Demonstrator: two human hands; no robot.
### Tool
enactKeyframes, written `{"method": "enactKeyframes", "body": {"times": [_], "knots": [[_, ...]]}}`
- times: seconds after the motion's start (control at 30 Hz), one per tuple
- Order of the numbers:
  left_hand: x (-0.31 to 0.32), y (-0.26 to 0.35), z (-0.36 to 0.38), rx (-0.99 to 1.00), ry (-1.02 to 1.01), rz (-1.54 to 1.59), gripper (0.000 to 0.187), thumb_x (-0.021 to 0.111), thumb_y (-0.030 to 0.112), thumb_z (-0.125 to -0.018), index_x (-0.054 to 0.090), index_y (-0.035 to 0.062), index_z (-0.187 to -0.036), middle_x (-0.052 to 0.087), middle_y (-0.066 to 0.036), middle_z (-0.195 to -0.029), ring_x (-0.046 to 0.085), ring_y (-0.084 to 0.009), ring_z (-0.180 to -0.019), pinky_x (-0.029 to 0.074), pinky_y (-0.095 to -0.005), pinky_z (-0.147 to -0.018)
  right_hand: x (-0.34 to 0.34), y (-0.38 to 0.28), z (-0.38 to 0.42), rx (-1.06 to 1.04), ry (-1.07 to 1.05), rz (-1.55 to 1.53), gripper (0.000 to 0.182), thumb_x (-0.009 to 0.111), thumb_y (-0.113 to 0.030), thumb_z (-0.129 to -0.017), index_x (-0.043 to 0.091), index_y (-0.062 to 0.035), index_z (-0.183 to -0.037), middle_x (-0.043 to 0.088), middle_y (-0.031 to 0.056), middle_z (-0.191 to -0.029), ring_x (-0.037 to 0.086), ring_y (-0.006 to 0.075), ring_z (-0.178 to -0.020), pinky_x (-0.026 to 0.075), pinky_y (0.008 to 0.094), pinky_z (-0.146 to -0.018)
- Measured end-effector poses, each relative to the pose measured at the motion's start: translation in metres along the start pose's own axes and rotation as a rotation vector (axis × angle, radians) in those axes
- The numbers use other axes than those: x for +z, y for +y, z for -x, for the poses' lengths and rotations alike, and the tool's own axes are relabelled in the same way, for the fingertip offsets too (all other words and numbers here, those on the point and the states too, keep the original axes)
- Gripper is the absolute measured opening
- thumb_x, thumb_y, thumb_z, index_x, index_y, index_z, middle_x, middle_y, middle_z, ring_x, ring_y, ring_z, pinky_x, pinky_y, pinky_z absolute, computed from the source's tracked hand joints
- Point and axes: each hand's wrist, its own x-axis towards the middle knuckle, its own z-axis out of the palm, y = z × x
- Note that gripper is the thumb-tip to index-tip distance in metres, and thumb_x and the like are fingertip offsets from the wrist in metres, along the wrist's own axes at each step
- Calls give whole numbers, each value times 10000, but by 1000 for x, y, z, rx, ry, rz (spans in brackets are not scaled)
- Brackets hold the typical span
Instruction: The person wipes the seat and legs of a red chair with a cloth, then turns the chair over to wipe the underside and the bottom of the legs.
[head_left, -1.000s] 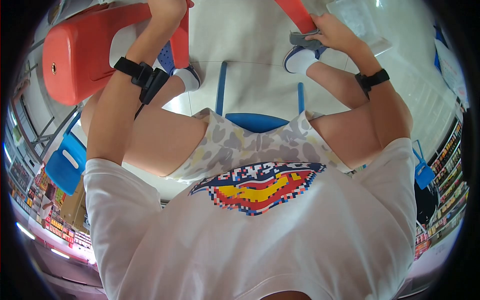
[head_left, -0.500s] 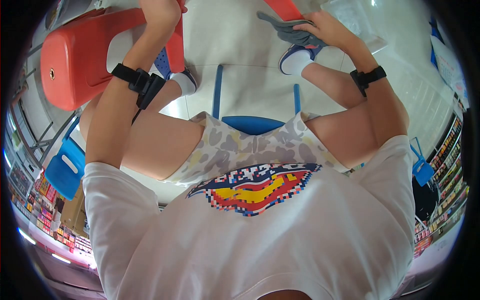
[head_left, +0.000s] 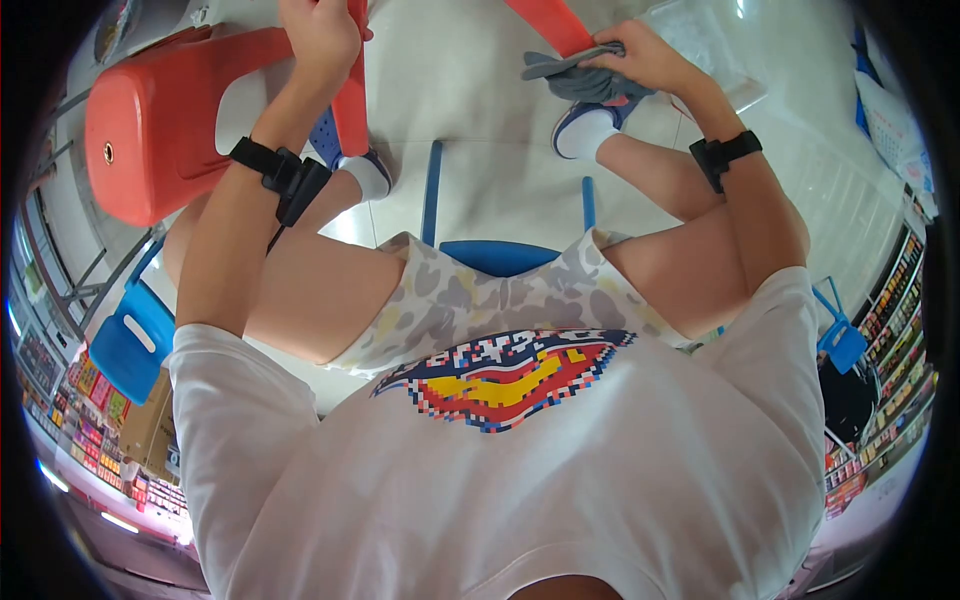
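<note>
At the upper right, my right hand (head_left: pixel 640 62) has its fingers closed on a grey cloth (head_left: pixel 585 78). The cloth is bunched against a red leg (head_left: pixel 556 24) of a stool whose seat lies outside the view. My left hand (head_left: pixel 325 35) is at the top edge, closed round another red leg (head_left: pixel 351 105). To the left of that hand is a red plastic stool (head_left: pixel 150 130), lying on its side. Black straps with devices are on both wrists.
A blue stool (head_left: pixel 500 257) is under me, its legs showing between my knees. Blue chairs (head_left: pixel 132 340) stand at left and right (head_left: pixel 843 345), with a cardboard box (head_left: pixel 148 430) at lower left. Clear plastic (head_left: pixel 700 45) lies at upper right; stocked shelves line both sides.
The cloth has changed shape, with a fold now standing over the red leg. My right hand and that leg have shifted slightly left; my left hand has barely moved.
</note>
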Motion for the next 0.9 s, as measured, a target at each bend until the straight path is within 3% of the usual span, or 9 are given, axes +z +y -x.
{"method": "enactKeyframes", "body": {"times": [0.17, 0.27, 0.33, 0.4, 0.47, 0.53, 0.67, 0.73, 0.9], "knots": [[-3, -3, 0, -57, 21, -24, 401, 725, 430, -954, 601, 82, -799, 534, 22, -593, 455, -87, -404, 345, -253, -356, -1, -30, 0, 30, 23, 275, 394, 824, -324, -830, 748, 17, -1012, 671, 201, -751, 605, 328, -665, 499, 369, -660], [4, -7, 3, -34, 81, -7, 404, 733, 448, -944, 596, 81, -845, 540, 18, -613, 452, -90, -402, 352, -253, -355, -8, -53, -2, 104, 173, 104, 397, 835, -298, -807, 725, 16, -1023, 676, 205, -770, 619, 348, -679, 494, 396, -656], [-3, -13, -2, -39, 29, -12, 410, 738, 457, -937, 590, 81, -873, 542, 16, -624, 451, -91, -402, 358, -253, -355, -14, -73, -2, 82, 338, -39, 263, 759, -221, -873, 750, 25, -965, 679, 260, -796, 664, 357, -650, 519, 389, -636], [-3, -12, 1, -38, -21, -11, 418, 743, 467, -931, 584, 81, -901, 545, 15, -635, 451, -93, -403, 364, -252, -355, -18, -81, 1, 125, 310, -114, 268, 775, -222, -856, 750, 26, -953, 676, 254, -782, 661, 356, -648, 512, 393, -631], [4, -11, -1, -62, 117, -18, 415, 741, 463, -933, 576, 84, -904, 539, 17, -625, 452, -93, -404, 367, -254, -354, -27, -79, -2, 151, 294, -183, 273, 790, -223, -840, 750, 27, -940, 673, 248, -768, 657, 355, -647, 505, 397, -626], [3, -7, -1, -40, 90, -6, 407, 738, 454, -938, 575, 85, -883, 534, 18, -615, 454, -94, -405, 365, -256, -353, -32, -66, -3, -87, 168, -80, 296, 813, -245, -827, 746, 21, -936, 649, 242, -733, 627, 348, -620, 485, 400, -610], [0, -4, 0, -56, 1, -13, 389, 731, 432, -949, 577, 88, -850, 527, 20, -595, 460, -96, -406, 357, -258, -353, -17, -61, -2, 27, 212, 70, 349, 823, -294, -821, 728, 23, -933, 638, 243, -738, 611, 344, -618, 471, 398, -600], [0, -5, -1, -35, -11, -11, 388, 733, 432, -948, 581, 89, -846, 528, 19, -595, 459, -96, -404, 355, -258, -352, 11, -19, -10, -79, 260, 172, 464, 842, -337, -796, 697, 13, -1062, 670, 216, -777, 628, 378, -696, 482, 427, -646], [2, -7, -1, -56, 25, -33, 405, 730, 441, -948, 586, 90, -804, 520, 21, -577, 443, -96, -393, 346, -257, -352, 1, -36, -6, 22, 202, 196, 540, 850, -401, -783, 684, 2, -1101, 665, 210, -766, 634, 396, -711, 484, 443, -652]]}}
